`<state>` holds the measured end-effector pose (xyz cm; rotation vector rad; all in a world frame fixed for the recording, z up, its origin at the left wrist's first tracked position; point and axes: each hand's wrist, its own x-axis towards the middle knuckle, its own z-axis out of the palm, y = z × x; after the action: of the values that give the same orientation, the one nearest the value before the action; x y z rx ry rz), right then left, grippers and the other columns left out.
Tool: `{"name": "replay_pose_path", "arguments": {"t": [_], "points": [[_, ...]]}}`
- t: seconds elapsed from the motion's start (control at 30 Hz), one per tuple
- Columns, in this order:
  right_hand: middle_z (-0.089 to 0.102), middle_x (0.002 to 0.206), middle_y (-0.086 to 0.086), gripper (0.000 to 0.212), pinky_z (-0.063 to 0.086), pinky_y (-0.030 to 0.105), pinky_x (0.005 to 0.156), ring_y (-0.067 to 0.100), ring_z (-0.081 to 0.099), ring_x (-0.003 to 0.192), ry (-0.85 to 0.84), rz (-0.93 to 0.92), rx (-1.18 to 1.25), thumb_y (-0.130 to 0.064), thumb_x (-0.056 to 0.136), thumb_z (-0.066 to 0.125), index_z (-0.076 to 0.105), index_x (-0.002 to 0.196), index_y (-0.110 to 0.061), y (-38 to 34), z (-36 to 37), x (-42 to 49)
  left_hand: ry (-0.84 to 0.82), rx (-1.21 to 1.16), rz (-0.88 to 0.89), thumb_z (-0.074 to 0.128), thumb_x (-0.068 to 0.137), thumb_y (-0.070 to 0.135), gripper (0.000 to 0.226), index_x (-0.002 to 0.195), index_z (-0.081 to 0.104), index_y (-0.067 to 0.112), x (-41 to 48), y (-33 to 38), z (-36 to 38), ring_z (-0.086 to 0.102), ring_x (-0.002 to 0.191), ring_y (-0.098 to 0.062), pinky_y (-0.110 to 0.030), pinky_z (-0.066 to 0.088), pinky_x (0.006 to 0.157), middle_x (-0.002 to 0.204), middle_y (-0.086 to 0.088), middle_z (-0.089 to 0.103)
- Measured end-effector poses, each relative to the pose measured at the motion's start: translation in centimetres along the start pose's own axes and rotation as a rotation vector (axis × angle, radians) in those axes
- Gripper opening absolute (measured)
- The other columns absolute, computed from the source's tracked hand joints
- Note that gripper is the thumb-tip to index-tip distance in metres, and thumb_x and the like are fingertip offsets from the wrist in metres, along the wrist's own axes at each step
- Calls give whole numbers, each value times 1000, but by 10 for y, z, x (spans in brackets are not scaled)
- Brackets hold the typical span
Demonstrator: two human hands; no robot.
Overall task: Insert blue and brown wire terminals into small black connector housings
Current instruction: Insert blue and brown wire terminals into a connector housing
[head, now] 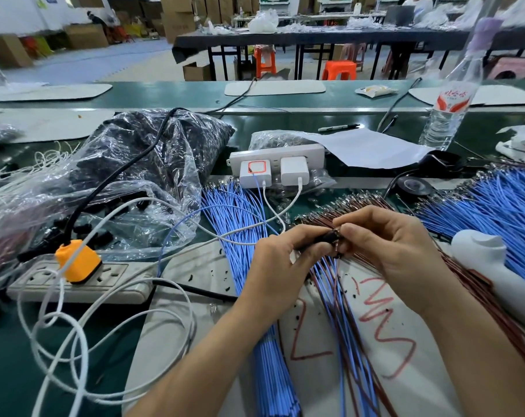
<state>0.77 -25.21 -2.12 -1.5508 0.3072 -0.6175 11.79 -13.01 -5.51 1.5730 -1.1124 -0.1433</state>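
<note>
The left grip (273, 266) pinches a small black connector housing (327, 238) between thumb and fingers. The right grip (396, 245) pinches a brown wire (337, 264) at the housing's end, just above the table (14, 356). Blue and brown leads (335, 293) trail down from both hands over a white sheet (429, 386). A blue wire bundle (243, 224) lies left and a brown wire heap (357, 203) lies behind.

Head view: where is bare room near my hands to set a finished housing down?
Bare mat with red scribble, between the dangling wires and right arm; smaller patch between power strip and blue bundle. Crowded: bags, chargers, right-side wires.
</note>
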Motion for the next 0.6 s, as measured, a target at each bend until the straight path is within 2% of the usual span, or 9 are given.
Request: {"name": "replay_pose_path", "arguments": {"t": [0.17,0.3,0.43,0.6], "points": [[71,68,5,11,51,14,61,9,66,63,0,32,-41,-10,74,66,71,84,-9,6,1,1,-13,-30,-26,69,86,8,18,103,72,6,0,2,-4,65,81,3,-7,46,76,85,2,73],[71,71,11,11,53,17,62,14,68,64,-23,142,102,-10,68,67,76,75,-10,7,-4,1,-35,-52,-31,71,83,6,16,99,73,5,0,1,-3,64,78,6,-6,45,74,82,7,71],[71,73,15,13,56,21,64,18,69,65,-41,174,226,-7,66,67,76,75,-8,9,-4,3,-54,-92,-33,71,83,5,17,99,72,3,-1,-1,-2,58,67,14,-6,43,69,77,14,67],[72,77,14,21,56,22,66,20,70,70,-63,159,262,-16,58,74,77,77,-8,9,-1,5,-37,-176,-56,70,83,2,14,97,70,0,0,0,0,57,64,16,-7,44,67,78,8,67]]}}
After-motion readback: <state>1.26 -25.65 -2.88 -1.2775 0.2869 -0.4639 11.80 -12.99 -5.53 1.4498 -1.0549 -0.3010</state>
